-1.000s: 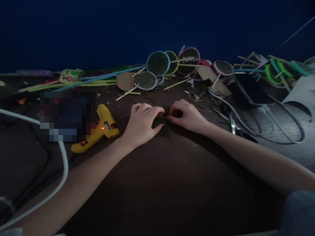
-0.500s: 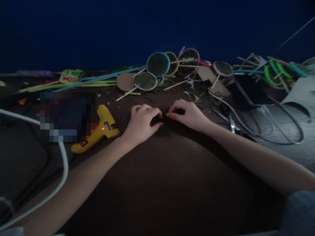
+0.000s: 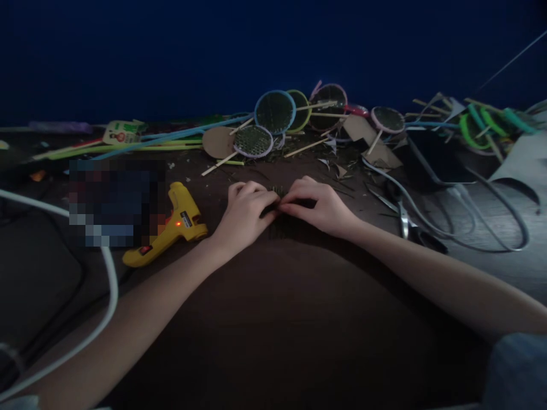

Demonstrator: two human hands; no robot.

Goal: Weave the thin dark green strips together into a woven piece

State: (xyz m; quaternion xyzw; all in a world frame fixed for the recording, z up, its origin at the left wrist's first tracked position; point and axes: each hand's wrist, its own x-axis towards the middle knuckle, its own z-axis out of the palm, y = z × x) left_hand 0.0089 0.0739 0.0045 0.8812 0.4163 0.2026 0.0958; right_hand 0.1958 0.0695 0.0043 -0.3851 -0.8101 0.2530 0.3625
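Observation:
My left hand (image 3: 248, 212) and my right hand (image 3: 321, 206) meet at their fingertips over the middle of the dark table. Between them is a small bundle of thin dark green strips (image 3: 277, 189), its ends poking out above and below the fingers. The fingers of both hands are bent into a pinch. Most of the bundle is hidden by the fingertips and shadow. Left of my left hand lies a yellow glue gun (image 3: 182, 223) with a glowing orange light. Scissors (image 3: 403, 219) lie to the right, beyond my right hand.
Small round-framed rackets (image 3: 274, 112) on wooden sticks lie along the back, among dark green scraps. A cardboard disc (image 3: 219, 142) sits beside them. At the right is a phone (image 3: 440, 156) with a cable. A white cord (image 3: 110, 279) curves along the left.
My right hand has moved left, so its fingertips now touch those of my left hand. The green strips now show above the fingers. My left hand has barely moved.

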